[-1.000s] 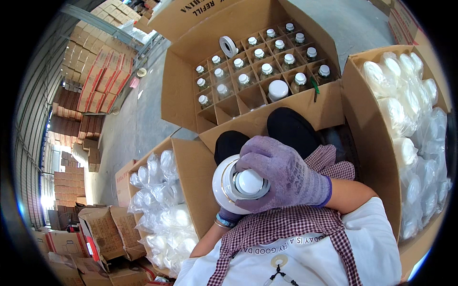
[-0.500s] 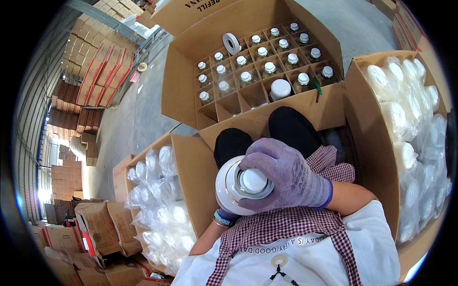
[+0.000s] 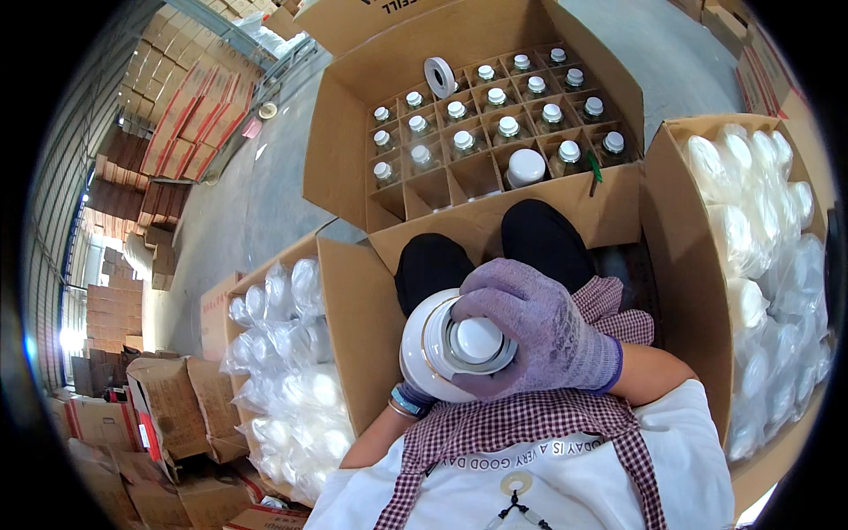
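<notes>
A white ceramic-looking container (image 3: 426, 349) with gold rings and a white cap (image 3: 479, 340) is held over my lap. My right hand (image 3: 534, 331), in a purple glove, curls its fingers and thumb round the top rim beside the cap. My left hand (image 3: 415, 396) holds the container from the left underside, its fingers mostly hidden. Beyond my dark-covered knees, a divided carton (image 3: 371, 79) has several glass bottles with white caps, some bare compartments, a larger white-lidded jar (image 3: 526, 167), a tape roll (image 3: 439, 77) and a green tool (image 3: 597, 169).
Cartons of bagged white items stand close on my left (image 3: 349, 331) and right (image 3: 680, 300). Flattened and torn cardboard boxes (image 3: 177, 415) lie at the lower left. Stacked cartons (image 3: 199, 115) and metal racking (image 3: 221, 35) line the warehouse's left side over a concrete floor (image 3: 265, 194).
The view has shifted slightly, so the cartons sit a little differently in frame. My hands and the container have moved slightly right, with the grip much the same.
</notes>
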`<state>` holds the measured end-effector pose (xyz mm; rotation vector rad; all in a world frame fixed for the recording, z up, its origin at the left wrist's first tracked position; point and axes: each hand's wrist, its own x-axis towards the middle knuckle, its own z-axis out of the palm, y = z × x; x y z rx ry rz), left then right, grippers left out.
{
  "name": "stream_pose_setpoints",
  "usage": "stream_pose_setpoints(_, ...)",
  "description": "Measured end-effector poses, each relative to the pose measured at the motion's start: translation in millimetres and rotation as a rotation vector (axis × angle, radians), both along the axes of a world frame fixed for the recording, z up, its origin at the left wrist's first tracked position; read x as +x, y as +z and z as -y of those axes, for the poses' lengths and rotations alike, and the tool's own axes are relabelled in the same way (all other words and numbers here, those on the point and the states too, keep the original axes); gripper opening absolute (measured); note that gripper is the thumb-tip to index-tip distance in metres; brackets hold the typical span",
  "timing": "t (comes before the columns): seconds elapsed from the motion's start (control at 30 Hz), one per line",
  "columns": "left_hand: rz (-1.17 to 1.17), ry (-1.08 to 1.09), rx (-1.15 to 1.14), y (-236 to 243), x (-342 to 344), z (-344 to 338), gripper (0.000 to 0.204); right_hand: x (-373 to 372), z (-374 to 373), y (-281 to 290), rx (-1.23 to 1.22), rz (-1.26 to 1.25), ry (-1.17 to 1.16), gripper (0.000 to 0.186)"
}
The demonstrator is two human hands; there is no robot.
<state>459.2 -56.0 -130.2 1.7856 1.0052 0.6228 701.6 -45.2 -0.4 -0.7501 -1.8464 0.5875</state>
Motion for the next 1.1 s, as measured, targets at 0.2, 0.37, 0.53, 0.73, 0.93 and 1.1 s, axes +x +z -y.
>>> stream_pose_setpoints(0.2, 0.004, 0.016, 0.005, -1.0, 0.2, -1.9, 0.075, -0.9, -1.4, -1.5, 0.013, -0.004, -0.027, 0.06)
stream_pose_setpoints(0.37, 0.01, 0.025, 0.013, -3.4, 0.6, -5.6, 0.074, -5.0, -5.2, -13.6, 0.012, -0.045, -0.086, 0.062)
stream_pose_setpoints(0.53, 0.005, 0.032, 0.017, -4.4, 1.5, -7.2, 0.073, -5.6, -5.9, -15.1, 0.008, -0.045, -0.064, 0.063)
stream_pose_setpoints(0.73, 0.005, 0.024, 0.018, -4.6, 2.2, -8.3, 0.072, -2.7, -6.8, -15.1, -0.028, -0.021, -0.076, 0.061)
stream_pose_setpoints(0.93, -0.003, 0.023, 0.022, -2.4, 1.3, -10.4, 0.071, -2.2, -5.8, -13.9, -0.036, 0.001, -0.103, 0.059)
stream_pose_setpoints(1.1, -0.003, 0.015, 0.02, -2.5, 1.2, -11.9, 0.071, -0.9, -6.1, -14.2, -0.023, 0.003, -0.114, 0.057)
